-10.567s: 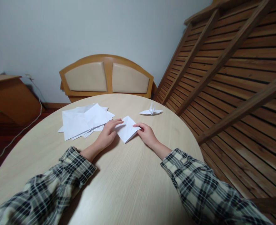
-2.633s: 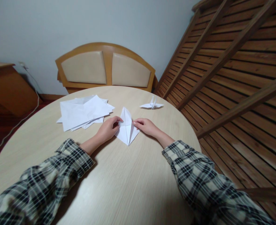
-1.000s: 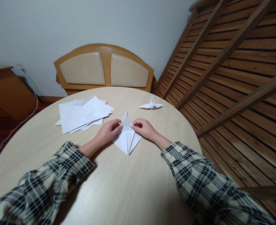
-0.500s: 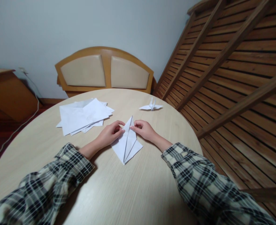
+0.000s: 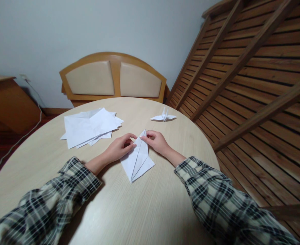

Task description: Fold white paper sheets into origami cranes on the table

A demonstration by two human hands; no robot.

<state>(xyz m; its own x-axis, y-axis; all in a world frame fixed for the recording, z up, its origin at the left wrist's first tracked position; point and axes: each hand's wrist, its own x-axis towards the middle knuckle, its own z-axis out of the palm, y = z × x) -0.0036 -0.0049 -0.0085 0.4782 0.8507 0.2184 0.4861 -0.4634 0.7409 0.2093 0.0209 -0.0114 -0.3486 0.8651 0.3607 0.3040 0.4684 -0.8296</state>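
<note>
A partly folded sheet of white paper [image 5: 137, 162] lies on the table in front of me, one narrow point facing away and a crease running down its middle. My left hand [image 5: 121, 146] grips its left edge between thumb and fingers. Near the far tip, my right hand [image 5: 157, 141] pinches the paper, thumb on top and fingers curled at the right edge. The undersides of the folds are hidden. Beyond my right hand stands a folded white paper crane [image 5: 164, 117], touched by neither hand.
A fanned stack of white paper sheets [image 5: 88, 127] lies at the left of the round wooden table [image 5: 150, 211]. Behind the table is a padded headboard [image 5: 116, 75]. Wooden slats [image 5: 242, 85] lean along the right. A cable [image 5: 25, 137] runs down at the far left.
The folded paper has turned slightly, its near corner shifting left and toward me. My right thumb has moved onto the paper near the tip, which now sits a little lower.
</note>
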